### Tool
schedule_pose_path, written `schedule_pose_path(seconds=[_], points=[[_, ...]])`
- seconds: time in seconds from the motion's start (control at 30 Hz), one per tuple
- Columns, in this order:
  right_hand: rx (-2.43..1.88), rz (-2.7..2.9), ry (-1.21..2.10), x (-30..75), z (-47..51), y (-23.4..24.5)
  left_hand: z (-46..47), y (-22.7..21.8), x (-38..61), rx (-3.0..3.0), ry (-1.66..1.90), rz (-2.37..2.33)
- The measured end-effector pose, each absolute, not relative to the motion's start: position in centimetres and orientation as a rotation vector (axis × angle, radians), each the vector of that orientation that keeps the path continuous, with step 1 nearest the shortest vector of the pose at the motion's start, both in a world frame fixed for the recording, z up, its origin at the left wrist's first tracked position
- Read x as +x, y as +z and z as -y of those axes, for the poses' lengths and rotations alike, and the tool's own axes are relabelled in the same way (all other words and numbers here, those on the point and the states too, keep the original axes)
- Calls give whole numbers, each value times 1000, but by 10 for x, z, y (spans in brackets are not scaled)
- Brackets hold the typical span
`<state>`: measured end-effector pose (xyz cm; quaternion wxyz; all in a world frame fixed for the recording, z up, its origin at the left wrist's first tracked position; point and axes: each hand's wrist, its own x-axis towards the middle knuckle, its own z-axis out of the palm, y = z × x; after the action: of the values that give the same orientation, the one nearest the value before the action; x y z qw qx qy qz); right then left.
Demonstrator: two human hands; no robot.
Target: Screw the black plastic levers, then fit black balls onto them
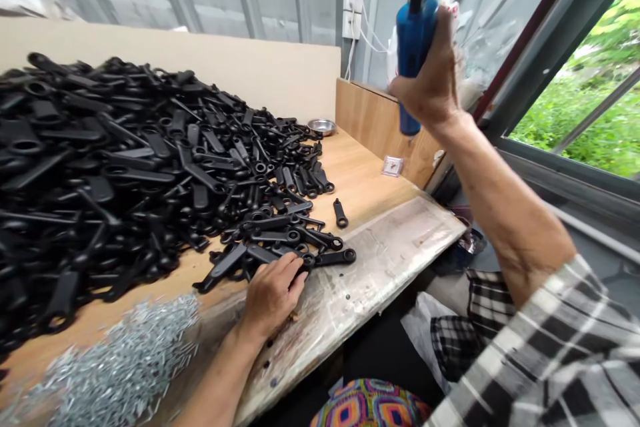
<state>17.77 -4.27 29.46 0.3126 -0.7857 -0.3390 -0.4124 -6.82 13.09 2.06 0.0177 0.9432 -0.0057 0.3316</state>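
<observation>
A large heap of matte black plastic levers with ring ends [105,167] covers the left of the wooden workbench [360,173]. My left hand [273,293] lies over several of these levers at the heap's front edge, fingers curled, and I cannot tell whether it grips one. My right hand [430,73] is raised high at the right, wrapped around a blue electric screwdriver [415,60] with a black cord rising from its top. One black lever [341,213] lies apart from the heap.
A spread of small silver metal fasteners [125,360] lies at the front left of the bench. A worn paper sheet [360,287] covers the front edge. A small steel bowl [321,127] stands at the back, beneath a wall socket panel [353,7]. A window [575,93] is at the right.
</observation>
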Motion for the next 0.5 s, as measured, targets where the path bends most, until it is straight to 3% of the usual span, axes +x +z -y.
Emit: schedule_pose_path(seconds=[0.2,0.5], points=[[-2365,869,-1272,245,83,316,-134,21,-68,2929,1044,34],[-2514,816,-1446,308,108,312,-134,24,-71,2875,1015,54]])
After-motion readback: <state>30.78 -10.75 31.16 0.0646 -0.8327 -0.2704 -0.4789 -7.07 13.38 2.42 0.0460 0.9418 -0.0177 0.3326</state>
